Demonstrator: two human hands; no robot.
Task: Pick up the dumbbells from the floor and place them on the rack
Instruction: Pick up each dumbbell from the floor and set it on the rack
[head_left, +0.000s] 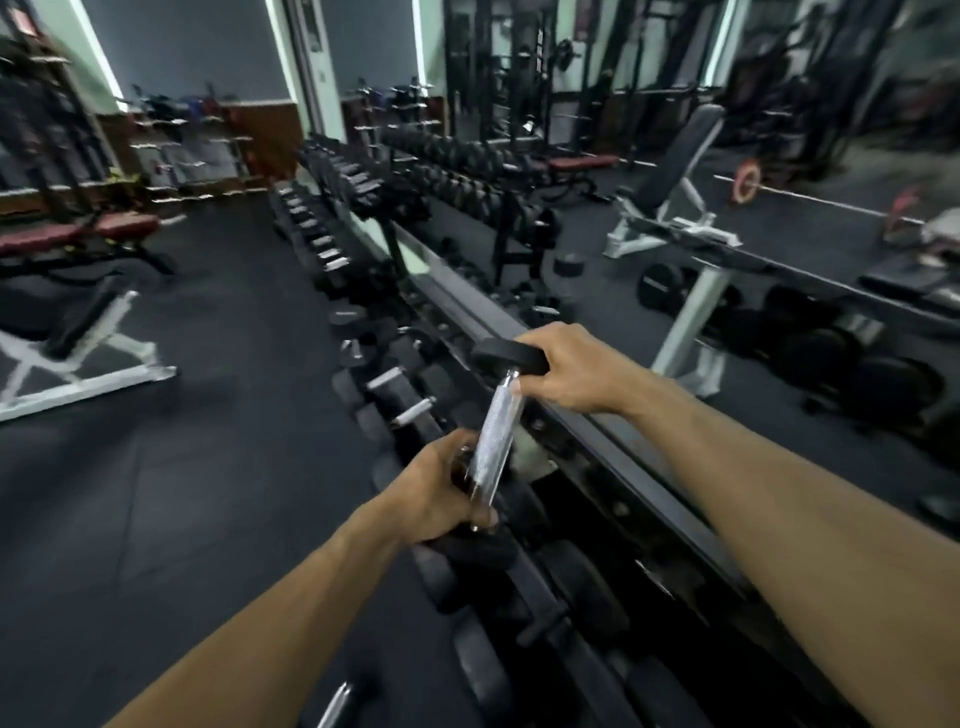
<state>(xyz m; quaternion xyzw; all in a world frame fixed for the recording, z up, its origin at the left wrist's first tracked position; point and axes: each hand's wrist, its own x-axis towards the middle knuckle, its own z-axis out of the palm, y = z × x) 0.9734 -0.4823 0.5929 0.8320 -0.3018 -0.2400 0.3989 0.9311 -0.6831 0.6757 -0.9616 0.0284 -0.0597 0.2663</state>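
I hold one dumbbell (493, 441) with both hands over the long black rack (613, 467). It has a chrome knurled handle and black round heads, and it tilts from lower left to upper right. My left hand (441, 499) grips the near head at the bottom. My right hand (571, 369) clasps the far head at the top. Rows of other black dumbbells (405, 400) lie on the rack's lower tier beneath it, running away toward the back. The image is blurred by motion.
A wall mirror (597, 249) runs behind the rack and reflects benches and plates. White-framed benches (78, 358) stand on the dark rubber floor (182, 467) at left, red-padded ones (78, 234) farther back. Another chrome handle (335, 706) shows at the bottom edge.
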